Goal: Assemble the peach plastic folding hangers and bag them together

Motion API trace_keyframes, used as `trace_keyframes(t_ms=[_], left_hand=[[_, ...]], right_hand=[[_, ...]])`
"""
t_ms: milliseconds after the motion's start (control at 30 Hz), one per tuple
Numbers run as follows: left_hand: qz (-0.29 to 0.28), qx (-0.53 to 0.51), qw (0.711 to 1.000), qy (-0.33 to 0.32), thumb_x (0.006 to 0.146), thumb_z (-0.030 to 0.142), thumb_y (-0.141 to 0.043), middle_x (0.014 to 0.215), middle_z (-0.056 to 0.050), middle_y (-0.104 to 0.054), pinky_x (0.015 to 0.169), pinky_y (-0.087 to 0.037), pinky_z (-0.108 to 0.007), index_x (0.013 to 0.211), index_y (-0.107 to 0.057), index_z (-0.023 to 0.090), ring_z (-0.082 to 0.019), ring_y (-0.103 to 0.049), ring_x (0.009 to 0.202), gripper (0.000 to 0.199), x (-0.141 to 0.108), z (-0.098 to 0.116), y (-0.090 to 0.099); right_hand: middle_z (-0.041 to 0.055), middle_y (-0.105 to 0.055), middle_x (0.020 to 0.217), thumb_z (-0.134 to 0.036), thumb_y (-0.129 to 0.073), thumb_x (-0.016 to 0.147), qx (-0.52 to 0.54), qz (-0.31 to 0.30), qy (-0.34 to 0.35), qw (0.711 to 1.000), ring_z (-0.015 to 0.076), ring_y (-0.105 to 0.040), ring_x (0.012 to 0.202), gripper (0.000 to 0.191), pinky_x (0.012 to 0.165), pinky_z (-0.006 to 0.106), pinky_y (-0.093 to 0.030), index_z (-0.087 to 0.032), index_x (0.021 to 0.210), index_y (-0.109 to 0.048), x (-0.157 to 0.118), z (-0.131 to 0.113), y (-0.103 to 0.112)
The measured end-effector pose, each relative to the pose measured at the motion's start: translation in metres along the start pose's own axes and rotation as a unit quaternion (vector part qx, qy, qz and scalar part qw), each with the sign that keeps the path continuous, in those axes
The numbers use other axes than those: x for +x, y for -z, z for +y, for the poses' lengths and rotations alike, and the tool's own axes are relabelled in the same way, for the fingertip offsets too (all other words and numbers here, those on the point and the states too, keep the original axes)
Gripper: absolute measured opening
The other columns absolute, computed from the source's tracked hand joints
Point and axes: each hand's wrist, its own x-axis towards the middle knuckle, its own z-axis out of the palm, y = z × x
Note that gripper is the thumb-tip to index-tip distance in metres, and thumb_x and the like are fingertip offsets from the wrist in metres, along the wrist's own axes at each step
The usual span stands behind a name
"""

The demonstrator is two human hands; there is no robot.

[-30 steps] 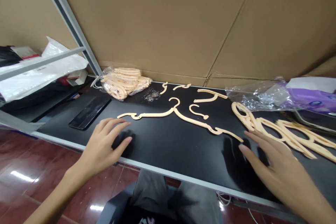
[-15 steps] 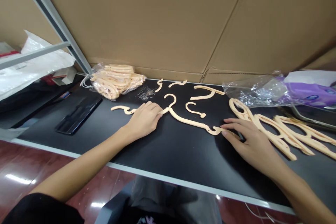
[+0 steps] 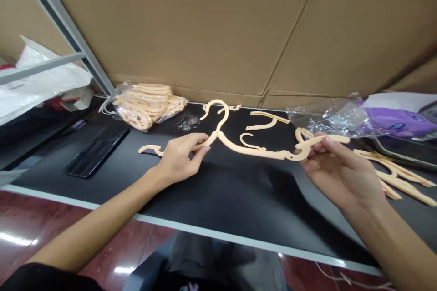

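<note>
Hanger [image 3: 239,145]: pale wood-coloured, hook up, lifted off the black table [image 3: 218,200] and held between both hands, roughly over the table's middle.
Left hand [image 3: 179,159]: fingers pinched shut round the hanger's left arm, right next to the hook.
Right hand [image 3: 337,170]: thumb and fingers closed on the hanger's right end, palm up-ish.
Loose bits: small curved pieces [image 3: 262,122] lie on the table behind the hanger, and a little pile of crumbs [image 3: 186,122] too.
Stack [image 3: 396,173]: more hanger-shaped pieces lying flat at the right, just past the right hand.
Bag [image 3: 146,104]: clear plastic, stuffed with more of the same pieces, back left of the table.
Phone [image 3: 97,151]: dark slab, face up, left of the left hand.
Purple pack [image 3: 399,120]: under crinkly clear plastic at the far right; there's print on it but way too small to read.
Cardboard [image 3: 218,27]: big plain sheets along the back, no writing I can make out.
</note>
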Motion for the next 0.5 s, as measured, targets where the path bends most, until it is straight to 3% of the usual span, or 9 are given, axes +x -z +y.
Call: trace_keyframes(t_ms=[133, 267, 367, 500], left_hand=[[0.021, -0.006, 1.0, -0.004, 0.094, 0.022, -0.06, 0.091, -0.005, -0.076, 0.075, -0.06, -0.024, 0.105, -0.065, 0.016, -0.015, -0.073, 0.077, 0.013, -0.001, 0.003, -0.001], [0.031, 0.004, 0.999, -0.008, 0.094, 0.02, -0.061, 0.092, -0.005, -0.077, 0.073, -0.061, -0.024, 0.104, -0.064, 0.016, -0.015, -0.074, 0.076, 0.012, 0.0, 0.005, -0.001], [0.037, -0.005, 0.999, -0.001, 0.094, 0.019, -0.061, 0.093, -0.006, -0.077, 0.073, -0.061, -0.023, 0.105, -0.064, 0.016, -0.015, -0.075, 0.078, 0.011, 0.0, 0.005, -0.001], [0.03, -0.002, 1.0, -0.006, 0.093, 0.017, -0.062, 0.093, -0.006, -0.077, 0.073, -0.061, -0.023, 0.104, -0.064, 0.016, -0.015, -0.075, 0.079, 0.011, -0.002, 0.006, -0.002]], right_hand=[[0.0004, -0.068, 0.081, -0.046, -0.071, 0.083, -0.032, -0.053, 0.013, 0.998, 0.016, -0.063, 0.069, 0.019, 0.065, 0.033, -0.056, -0.027, 0.083, -0.072, 0.01, 0.002, -0.028], [0.0058, -0.075, 0.096, -0.048, -0.072, 0.084, -0.125, -0.098, 0.058, 0.986, 0.0187, -0.069, 0.08, 0.027, 0.069, 0.033, -0.058, -0.023, 0.092, -0.078, 0.002, 0.007, -0.061], [0.0068, -0.076, 0.092, -0.047, -0.068, 0.087, -0.208, -0.164, 0.085, 0.961, 0.0183, -0.069, 0.075, 0.032, 0.065, 0.031, -0.058, -0.021, 0.102, -0.08, -0.008, 0.012, -0.075], [0.0046, -0.076, 0.081, -0.041, -0.067, 0.088, -0.262, -0.227, 0.094, 0.933, 0.0165, -0.067, 0.062, 0.032, 0.059, 0.031, -0.058, -0.021, 0.11, -0.079, -0.017, 0.019, -0.076]])
